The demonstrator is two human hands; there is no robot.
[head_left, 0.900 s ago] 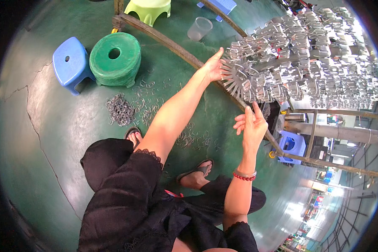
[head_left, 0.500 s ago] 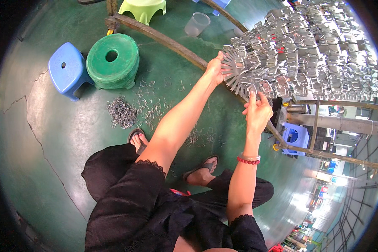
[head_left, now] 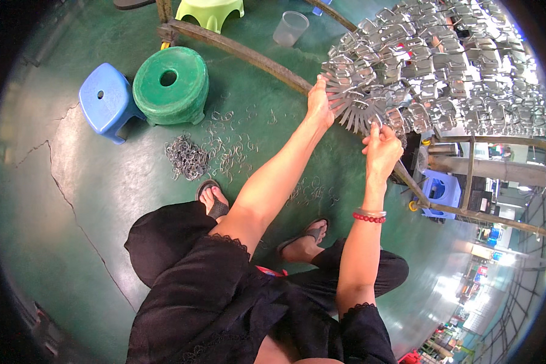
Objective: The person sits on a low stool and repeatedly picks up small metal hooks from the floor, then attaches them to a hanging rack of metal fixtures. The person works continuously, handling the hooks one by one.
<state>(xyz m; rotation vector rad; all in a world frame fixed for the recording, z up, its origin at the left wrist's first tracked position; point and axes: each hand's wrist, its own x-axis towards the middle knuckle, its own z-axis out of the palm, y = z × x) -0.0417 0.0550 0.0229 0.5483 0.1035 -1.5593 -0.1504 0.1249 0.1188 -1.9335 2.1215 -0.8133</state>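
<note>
At the near edge of a rack hangs a fan of flat grey metal strips (head_left: 363, 114), spread out like a flower. My left hand (head_left: 320, 108) grips the fan's left edge, its fingers partly hidden behind the strips. Close to the lower right of the fan, my right hand (head_left: 382, 151) is closed in a pinch with fingertips pointing up at the strips. Whatever lies between those fingertips is too small to make out. Behind both hands, many rows of small bent metal parts (head_left: 449, 73) hang densely, shiny and grey.
A rusty metal frame bar (head_left: 242, 51) runs under the hanging parts. On the green floor lie a pile of metal hooks (head_left: 187, 158) and scattered loose ones. A green round stool (head_left: 182, 100), a blue stool (head_left: 106, 109) and a clear plastic cup (head_left: 291, 29) stand at left and back.
The view has shifted slightly, so the floor things and my arms sit further right. Both hands stay at the fan; my right fingers are more curled, the index finger less extended.
</note>
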